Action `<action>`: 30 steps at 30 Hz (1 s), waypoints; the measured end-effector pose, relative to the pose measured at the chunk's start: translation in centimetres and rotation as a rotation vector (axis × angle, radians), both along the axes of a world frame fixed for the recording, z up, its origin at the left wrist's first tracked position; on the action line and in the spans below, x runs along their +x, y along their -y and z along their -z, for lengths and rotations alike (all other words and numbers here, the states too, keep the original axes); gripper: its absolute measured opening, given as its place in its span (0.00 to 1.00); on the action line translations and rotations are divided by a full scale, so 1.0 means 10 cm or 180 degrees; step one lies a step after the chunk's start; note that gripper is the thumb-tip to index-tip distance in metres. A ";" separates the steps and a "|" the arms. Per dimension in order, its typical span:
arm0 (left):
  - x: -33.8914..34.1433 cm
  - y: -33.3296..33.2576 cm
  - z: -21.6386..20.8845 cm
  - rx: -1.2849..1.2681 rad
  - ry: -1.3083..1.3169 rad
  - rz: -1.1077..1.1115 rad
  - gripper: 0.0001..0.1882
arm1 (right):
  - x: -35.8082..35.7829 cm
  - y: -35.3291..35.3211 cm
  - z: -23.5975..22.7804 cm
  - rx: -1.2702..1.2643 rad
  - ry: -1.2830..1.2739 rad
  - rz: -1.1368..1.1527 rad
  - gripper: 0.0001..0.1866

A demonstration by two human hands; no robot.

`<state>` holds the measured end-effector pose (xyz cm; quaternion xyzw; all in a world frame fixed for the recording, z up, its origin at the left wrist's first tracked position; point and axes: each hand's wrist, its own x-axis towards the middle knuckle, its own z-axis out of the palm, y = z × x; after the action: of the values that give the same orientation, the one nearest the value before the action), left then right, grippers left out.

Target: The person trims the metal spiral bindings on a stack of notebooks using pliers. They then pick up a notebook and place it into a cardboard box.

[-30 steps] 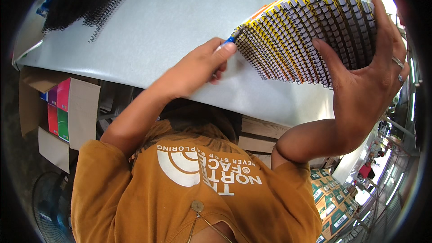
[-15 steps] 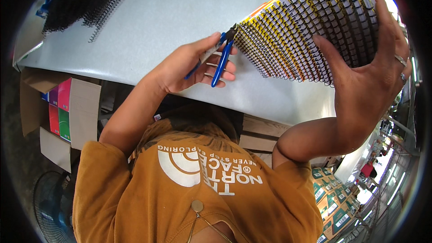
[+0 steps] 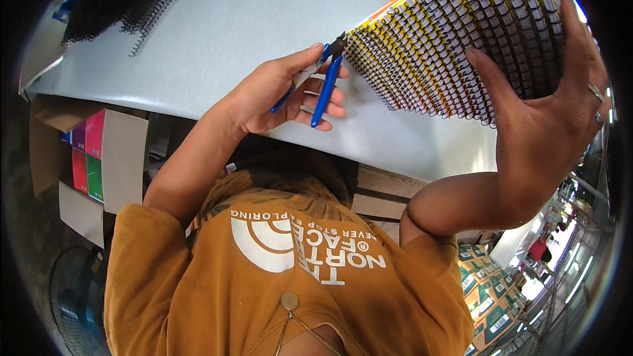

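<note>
A row of spiral-bound notebooks (image 3: 422, 53) leans on the table at the upper right, with black wire-like coils along the spines facing me. My right hand (image 3: 544, 125) grips this row at its right end, thumb against the coils and fingers stretched along the far side. In my left hand (image 3: 267, 92) is a pair of wire cutters (image 3: 325, 93) with blue handles, spread apart in a loose grip. Their dark jaws touch or nearly touch the coil end at the row's left corner; whether they close on wire I cannot tell.
Loose black spiral coils (image 3: 109, 3) lie heaped on the grey-white table (image 3: 250, 13) at the far left. Below the table's left edge stands an open carton (image 3: 125, 158) with colourful packs. A fan (image 3: 76, 296) is at lower left, stacked boxes (image 3: 488, 290) at lower right.
My right hand and the right end of the notebook row have shifted slightly to the right. The left hand with the cutters stays almost in place.
</note>
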<state>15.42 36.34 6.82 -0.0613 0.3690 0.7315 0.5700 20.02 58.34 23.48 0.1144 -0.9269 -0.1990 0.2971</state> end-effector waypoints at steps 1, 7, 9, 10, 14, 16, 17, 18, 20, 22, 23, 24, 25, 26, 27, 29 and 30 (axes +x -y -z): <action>-0.01 0.00 0.01 -0.0357 -0.0489 0.0143 0.29 | 0.00 0.00 0.00 0.0010 0.0000 0.0000 0.43; 0.07 -0.07 0.01 -0.2207 -0.3262 0.0633 0.29 | -0.01 -0.04 -0.01 0.0091 0.0011 0.0053 0.43; -0.02 0.00 0.06 -0.0969 -0.1527 0.0522 0.29 | 0.00 -0.04 -0.03 0.0058 0.0011 0.0053 0.42; 0.00 0.01 0.13 -0.0500 -0.0927 0.0386 0.30 | 0.00 -0.04 -0.03 -0.0016 0.0025 0.0004 0.42; -0.02 0.01 0.23 0.0455 0.0116 0.0200 0.30 | -0.03 -0.02 -0.03 -0.0383 0.0152 -0.0151 0.40; -0.05 -0.01 0.27 0.0609 0.0251 0.0064 0.29 | -0.02 -0.04 -0.05 -0.0244 0.0130 -0.0055 0.40; -0.08 0.00 0.27 0.0383 -0.0001 0.0148 0.29 | -0.02 -0.06 -0.05 -0.0167 0.0102 -0.0034 0.40; -0.10 0.01 0.27 0.0154 -0.0252 0.0231 0.28 | -0.03 -0.05 -0.05 -0.0152 0.0085 -0.0038 0.40; -0.11 -0.02 0.14 -0.1102 -0.1727 0.0555 0.25 | -0.04 -0.01 -0.04 -0.0179 0.0067 -0.0052 0.39; -0.01 -0.14 0.00 -0.2363 -0.3183 0.0982 0.25 | -0.04 0.00 -0.03 -0.0254 0.0087 -0.0041 0.38; 0.02 -0.17 -0.03 -0.3002 -0.3908 0.1193 0.25 | -0.04 -0.01 -0.03 -0.0283 0.0107 -0.0014 0.38; 0.01 -0.15 0.02 -0.2696 -0.3629 0.0971 0.25 | -0.03 -0.01 -0.03 -0.0304 0.0112 -0.0004 0.38; -0.01 -0.11 0.06 -0.2076 -0.2778 0.0736 0.25 | -0.03 -0.01 -0.03 -0.0328 0.0106 0.0003 0.38; -0.04 -0.06 0.10 -0.1452 -0.1928 0.0502 0.25 | -0.02 0.00 -0.02 -0.0343 0.0085 -0.0008 0.38; -0.07 -0.03 0.13 -0.0827 -0.1078 0.0272 0.26 | -0.01 0.03 -0.01 -0.0475 0.0085 0.0034 0.37; -0.09 0.00 0.18 -0.0348 -0.0403 0.0235 0.27 | 0.00 0.10 0.04 -0.0858 0.0110 0.0161 0.37; -0.10 0.00 0.22 -0.0176 -0.0219 0.0280 0.27 | 0.01 0.11 0.04 -0.0915 0.0104 0.0192 0.37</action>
<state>14.42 36.33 4.65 -0.0355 0.4108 0.6970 0.5866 20.11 57.28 23.05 0.0459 -0.9535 -0.0711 0.2892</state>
